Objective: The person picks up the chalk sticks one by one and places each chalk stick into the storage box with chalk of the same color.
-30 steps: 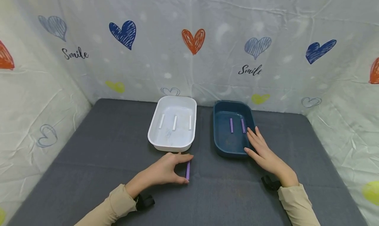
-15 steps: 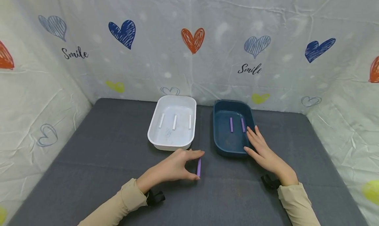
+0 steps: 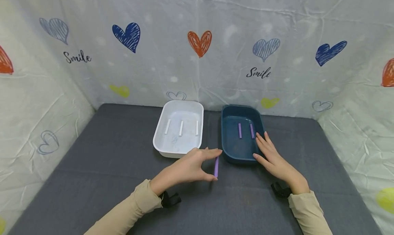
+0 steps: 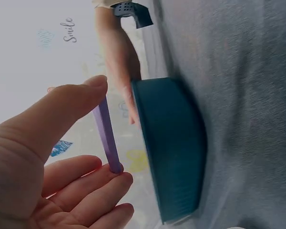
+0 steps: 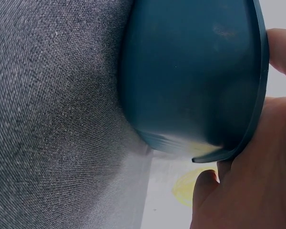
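Note:
My left hand [image 3: 192,166] pinches a purple chalk-like stick [image 3: 216,167] by its two ends, between thumb and fingertips. In the left wrist view the purple stick [image 4: 106,136] hangs in the air beside the dark blue tray [image 4: 171,148]. My right hand [image 3: 275,159] lies with spread, straight fingers on the right rim of the dark blue tray [image 3: 237,153]. Inside that tray lie two more purple sticks [image 3: 240,130]. In the right wrist view the right hand [image 5: 257,167] touches the tray's edge, the tray wall [image 5: 190,76] filling the middle.
A white tray [image 3: 176,146] stands left of the blue one, with three white sticks [image 3: 181,128] in it. Both trays sit on a grey cloth-covered table [image 3: 101,159]. A white curtain with printed hearts [image 3: 200,44] encloses the back and sides.
My left hand has carried the purple stick right and slightly forward, from in front of the white tray towards the blue tray's near left corner. The right hand has stayed at the rim.

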A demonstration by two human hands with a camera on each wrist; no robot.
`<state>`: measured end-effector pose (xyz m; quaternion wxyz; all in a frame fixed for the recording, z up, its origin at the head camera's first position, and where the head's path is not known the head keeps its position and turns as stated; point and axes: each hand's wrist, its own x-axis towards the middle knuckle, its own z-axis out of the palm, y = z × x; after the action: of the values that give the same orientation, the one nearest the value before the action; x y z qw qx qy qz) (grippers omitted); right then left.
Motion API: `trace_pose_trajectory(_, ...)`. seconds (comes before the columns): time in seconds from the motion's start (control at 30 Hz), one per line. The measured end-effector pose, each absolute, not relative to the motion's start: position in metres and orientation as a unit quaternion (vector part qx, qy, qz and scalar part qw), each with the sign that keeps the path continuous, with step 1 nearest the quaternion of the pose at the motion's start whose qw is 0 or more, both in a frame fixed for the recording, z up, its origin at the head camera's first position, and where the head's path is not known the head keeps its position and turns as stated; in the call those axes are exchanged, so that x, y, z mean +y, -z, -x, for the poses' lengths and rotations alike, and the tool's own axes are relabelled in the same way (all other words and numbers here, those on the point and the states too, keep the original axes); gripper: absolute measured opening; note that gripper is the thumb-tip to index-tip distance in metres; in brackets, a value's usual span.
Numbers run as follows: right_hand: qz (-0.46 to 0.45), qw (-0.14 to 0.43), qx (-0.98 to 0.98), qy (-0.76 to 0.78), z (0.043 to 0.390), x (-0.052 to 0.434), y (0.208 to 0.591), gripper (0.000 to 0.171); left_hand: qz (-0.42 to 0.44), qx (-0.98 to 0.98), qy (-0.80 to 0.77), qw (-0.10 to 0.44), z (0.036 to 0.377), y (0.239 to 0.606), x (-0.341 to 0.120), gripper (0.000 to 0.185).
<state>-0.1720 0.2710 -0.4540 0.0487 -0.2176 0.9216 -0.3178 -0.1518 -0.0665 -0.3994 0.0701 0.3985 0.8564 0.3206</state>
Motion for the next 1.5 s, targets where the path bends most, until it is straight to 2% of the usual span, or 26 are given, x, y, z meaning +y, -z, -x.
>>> trace_pose_trajectory(0.87,0.224,0.037,0.921,0.317,0.172,0.274,0.455,0.072,-0.408,0.869,-0.280,0.032,0.201,0.360,-0.028,0.075)
trace_pose_trajectory(1.5,0.227,0.042,0.917,0.324,0.173,0.272,0.456,0.071,-0.356,0.897,-0.255,0.067,0.255,0.365,0.008,0.075)
